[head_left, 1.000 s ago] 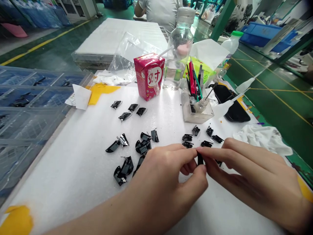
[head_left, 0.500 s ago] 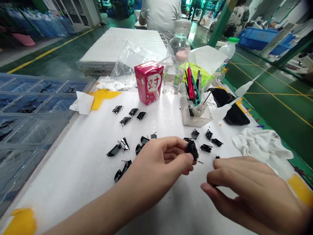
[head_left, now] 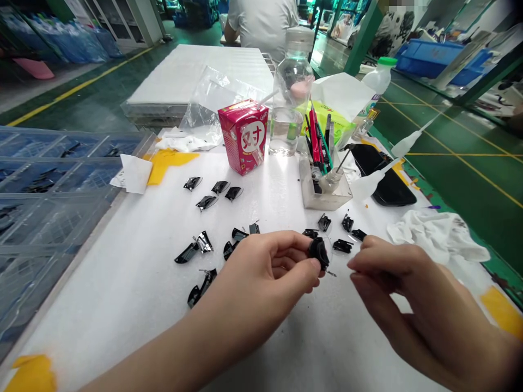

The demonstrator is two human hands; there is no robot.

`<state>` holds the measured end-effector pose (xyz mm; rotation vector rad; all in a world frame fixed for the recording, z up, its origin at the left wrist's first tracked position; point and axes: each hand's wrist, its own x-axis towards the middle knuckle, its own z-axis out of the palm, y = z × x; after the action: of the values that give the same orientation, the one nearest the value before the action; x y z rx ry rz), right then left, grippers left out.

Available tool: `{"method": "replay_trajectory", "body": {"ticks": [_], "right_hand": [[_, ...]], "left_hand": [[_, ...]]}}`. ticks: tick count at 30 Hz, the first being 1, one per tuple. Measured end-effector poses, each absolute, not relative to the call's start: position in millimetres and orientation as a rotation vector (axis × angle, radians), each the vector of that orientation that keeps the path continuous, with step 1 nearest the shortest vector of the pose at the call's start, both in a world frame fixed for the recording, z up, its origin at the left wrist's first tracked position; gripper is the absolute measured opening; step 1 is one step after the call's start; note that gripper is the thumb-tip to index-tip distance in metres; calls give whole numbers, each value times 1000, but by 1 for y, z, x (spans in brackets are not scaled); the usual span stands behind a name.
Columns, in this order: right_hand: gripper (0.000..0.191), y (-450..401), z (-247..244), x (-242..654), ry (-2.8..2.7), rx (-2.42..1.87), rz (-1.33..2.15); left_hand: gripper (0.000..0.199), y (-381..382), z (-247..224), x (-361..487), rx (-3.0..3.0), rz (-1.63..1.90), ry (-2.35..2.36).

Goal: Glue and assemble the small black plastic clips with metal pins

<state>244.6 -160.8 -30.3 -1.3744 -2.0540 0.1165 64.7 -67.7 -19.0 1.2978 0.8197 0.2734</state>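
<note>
My left hand (head_left: 269, 275) pinches a small black plastic part (head_left: 318, 253) between thumb and fingers, just above the white work surface (head_left: 134, 305). A thin metal strip sticks out from the part's lower end, and a clear rounded film edge shows behind it. To the right, my right hand (head_left: 412, 294) hovers with thumb and forefinger tips drawn close together; whatever may be between them is too small to make out. Similar black parts (head_left: 342, 246) lie just beyond the hands. More glossy black pieces (head_left: 187, 252) lie left of my left hand, several with clear film tabs (head_left: 206, 202).
A red drink carton (head_left: 244, 136) and a clear bottle (head_left: 286, 130) stand at the back. A tool box (head_left: 327, 198) holds tweezers and pens. At right are a black phone-like object (head_left: 392, 185) and a white cloth (head_left: 437, 237). Compartment trays (head_left: 49, 223) line the left. A person (head_left: 261, 27) sits ahead.
My right hand has risen slightly, and its thumb and forefinger now show closer together. My left hand keeps hold of the black part, almost unmoved. The view has shifted a little.
</note>
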Motion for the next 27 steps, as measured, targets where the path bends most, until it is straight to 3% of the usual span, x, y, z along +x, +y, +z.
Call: {"method": "replay_trajectory", "body": {"ticks": [5, 11, 17, 27], "right_hand": [[19, -162, -36, 244, -2073, -1399, 124], [26, -162, -38, 252, -2203, -1485, -199], [28, -165, -35, 252, -2208, -1376, -31], [18, -160, -35, 249, -2163, -1394, -65]], "left_hand": [[5, -69, -21, 66, 1309, 275, 816], [6, -70, -23, 65, 1329, 285, 804], [7, -71, -22, 65, 1369, 275, 818], [8, -71, -24, 66, 1347, 286, 816]]}}
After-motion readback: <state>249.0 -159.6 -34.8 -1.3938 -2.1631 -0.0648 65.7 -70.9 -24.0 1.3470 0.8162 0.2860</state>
